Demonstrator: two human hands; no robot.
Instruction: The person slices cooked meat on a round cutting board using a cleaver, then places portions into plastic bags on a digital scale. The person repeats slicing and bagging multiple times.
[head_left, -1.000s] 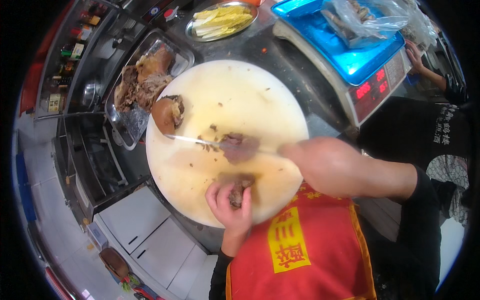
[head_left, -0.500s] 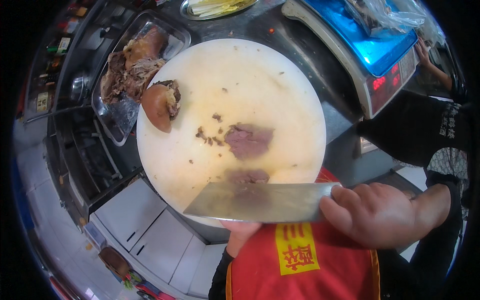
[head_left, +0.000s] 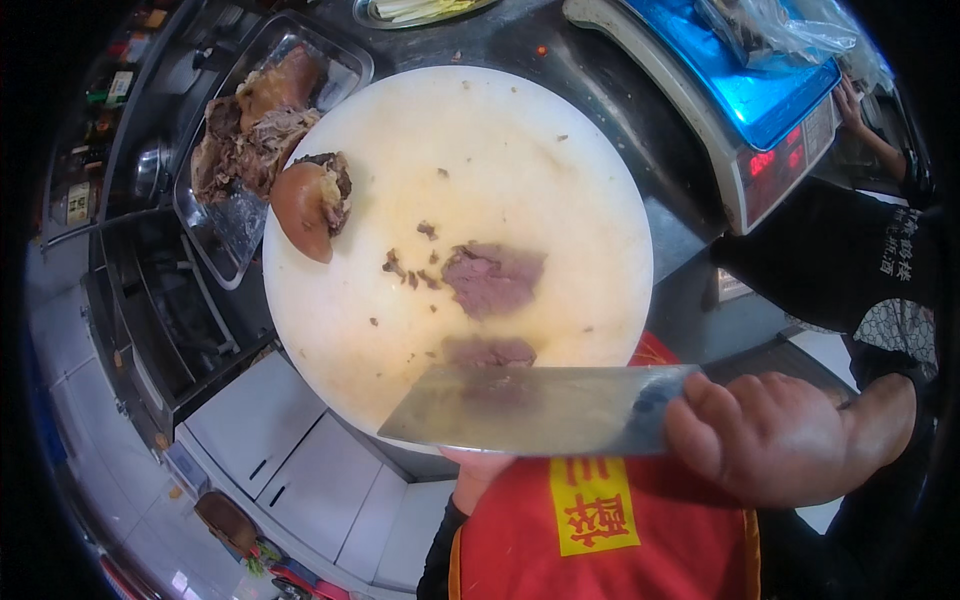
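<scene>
mostly behind the cleaver (head_left: 530,408), left hand (head_left: 480,461)

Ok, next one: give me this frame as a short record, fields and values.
Right hand: holds a cleaver, blade over the board's near edge
Left hand: mostly hidden behind the blade; grip not visible
On board: meat slab mid-board, smaller piece partly behind the cleaver, scraps, skin-on chunk at left edge
Upper left: metal tray with meat
Upper right: scale bearing a blue tray
</scene>
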